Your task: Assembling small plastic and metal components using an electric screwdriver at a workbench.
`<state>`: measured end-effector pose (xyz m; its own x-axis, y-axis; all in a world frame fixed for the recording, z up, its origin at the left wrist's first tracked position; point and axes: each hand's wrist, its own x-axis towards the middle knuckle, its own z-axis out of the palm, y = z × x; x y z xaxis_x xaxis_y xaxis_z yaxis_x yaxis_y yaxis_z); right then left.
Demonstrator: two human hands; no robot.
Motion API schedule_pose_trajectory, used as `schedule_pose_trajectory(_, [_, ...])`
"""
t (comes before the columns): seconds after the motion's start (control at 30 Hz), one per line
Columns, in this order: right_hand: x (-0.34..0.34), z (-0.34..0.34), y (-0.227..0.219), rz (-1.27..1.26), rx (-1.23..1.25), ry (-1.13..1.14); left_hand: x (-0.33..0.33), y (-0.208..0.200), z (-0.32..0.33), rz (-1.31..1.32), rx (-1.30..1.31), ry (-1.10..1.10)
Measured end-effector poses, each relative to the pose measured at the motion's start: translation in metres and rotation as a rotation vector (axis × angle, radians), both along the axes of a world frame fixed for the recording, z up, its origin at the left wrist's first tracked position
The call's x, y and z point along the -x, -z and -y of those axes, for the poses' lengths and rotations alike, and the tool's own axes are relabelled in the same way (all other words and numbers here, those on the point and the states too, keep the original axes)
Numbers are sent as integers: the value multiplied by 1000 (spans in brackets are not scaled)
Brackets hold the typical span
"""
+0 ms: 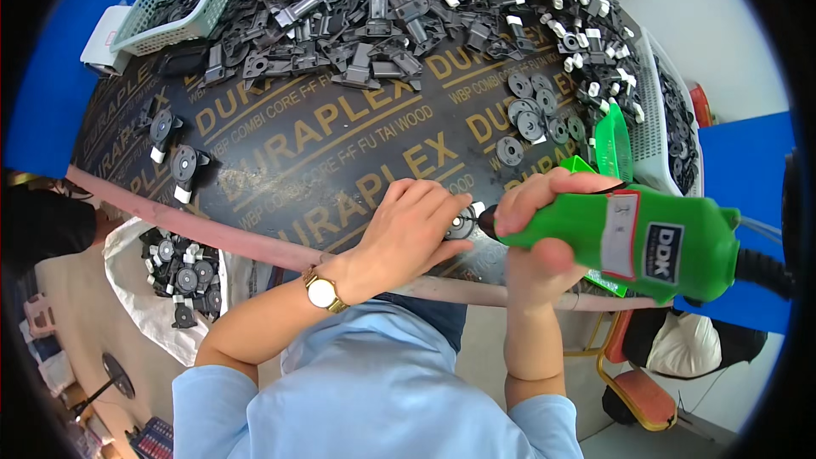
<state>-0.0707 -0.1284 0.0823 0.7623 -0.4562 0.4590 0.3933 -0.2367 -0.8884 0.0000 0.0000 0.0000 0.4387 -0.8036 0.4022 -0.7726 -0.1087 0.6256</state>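
My right hand (537,242) is wrapped around a green electric screwdriver (569,223), held nearly level with its cable running off to the right. The tool's dark tip points left and meets a small round black plastic part (462,224) with a silvery centre and a bit of white. My left hand (410,223), with a gold watch on the wrist, grips that part against the table near the front edge; its fingers cover much of it. Two similar black assemblies with white ends (186,163) lie off to the left.
A heap of black and white plastic parts (357,13) covers the far side. Loose grey discs (529,123) and a green scoop-like tray (612,144) lie right. Pale baskets (127,34) stand at both sides. A white sack (127,289) of assemblies hangs at the front left edge.
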Motion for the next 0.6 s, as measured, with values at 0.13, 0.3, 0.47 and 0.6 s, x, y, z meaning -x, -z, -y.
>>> schedule_pose_trajectory(0.13, [-4,-13,-4,-20,63,138,2,0,3,111,14,-65])
schedule_pose_trajectory(0.3, [-2,-7,-6,151,-18,121,10,-7,1,113,-57,-143])
schedule_pose_trajectory(0.47, [27,64,-21,255,181,358,-7,-25,-55,-123,-19,-193])
schedule_pose_trajectory(0.6, [36,113,-9,221,181,459,-24,-49,-187,-598,-12,-356])
